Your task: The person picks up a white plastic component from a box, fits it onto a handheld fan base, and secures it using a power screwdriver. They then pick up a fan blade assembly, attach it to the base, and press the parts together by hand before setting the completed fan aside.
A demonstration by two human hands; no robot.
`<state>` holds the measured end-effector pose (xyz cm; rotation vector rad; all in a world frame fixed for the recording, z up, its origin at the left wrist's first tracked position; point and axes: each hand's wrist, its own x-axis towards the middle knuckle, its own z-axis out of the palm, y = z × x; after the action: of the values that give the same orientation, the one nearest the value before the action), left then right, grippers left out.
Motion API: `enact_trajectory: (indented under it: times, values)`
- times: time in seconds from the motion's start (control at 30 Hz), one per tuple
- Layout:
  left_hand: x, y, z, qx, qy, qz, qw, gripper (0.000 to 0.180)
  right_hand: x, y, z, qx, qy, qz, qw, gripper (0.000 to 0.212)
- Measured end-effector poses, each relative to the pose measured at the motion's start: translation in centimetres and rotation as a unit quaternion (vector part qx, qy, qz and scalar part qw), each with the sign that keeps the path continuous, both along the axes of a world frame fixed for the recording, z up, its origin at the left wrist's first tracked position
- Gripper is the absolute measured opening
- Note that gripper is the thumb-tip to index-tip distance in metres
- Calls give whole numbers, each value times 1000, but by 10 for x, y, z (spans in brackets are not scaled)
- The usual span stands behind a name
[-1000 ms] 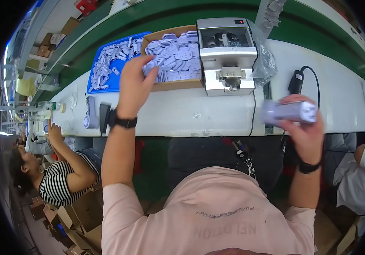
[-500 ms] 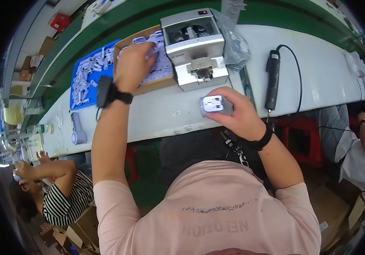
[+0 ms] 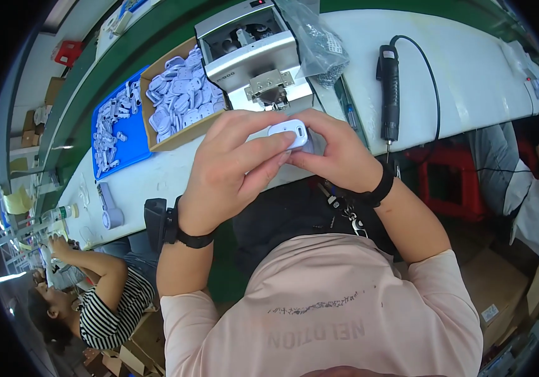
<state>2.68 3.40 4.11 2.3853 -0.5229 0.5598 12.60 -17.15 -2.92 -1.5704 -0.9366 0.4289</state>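
My left hand (image 3: 235,157) and my right hand (image 3: 338,151) meet over the front of the bench. Between the left thumb and fingers is a small, rounded, pale lavender plastic cover (image 3: 289,132) with a dark slot near its end. Under and beside it, my right fingers are closed around a pale lavender plastic housing (image 3: 307,146), mostly hidden by the cover and the fingers. Whether the two parts are seated together cannot be seen. Just beyond the hands stands a silver screw feeder (image 3: 247,53). A cardboard box (image 3: 203,127) of similar pale covers lies left of it.
A blue tray (image 3: 132,146) of small pale parts sits left of the box. One long pale part (image 3: 110,207) lies near the left edge. A black electric screwdriver (image 3: 390,94) with its cable is at right, near a plastic bag (image 3: 319,44). Co-workers sit on both sides.
My left hand has come back from the box to my right hand, bringing a pale cover over the housing. The view has shifted slightly, and the right hand stays closed.
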Motion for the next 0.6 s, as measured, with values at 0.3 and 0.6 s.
enact_trajectory:
  times: [0.3,0.6]
  values:
    - [-10,-8,-20,-42,10,29,999,36,39,-56,16,-69,-12,-184,980,50]
    - [-35,-11,-27,-45,-52,72,995,39,93,-81,-8,-300,-24,-330,895,46]
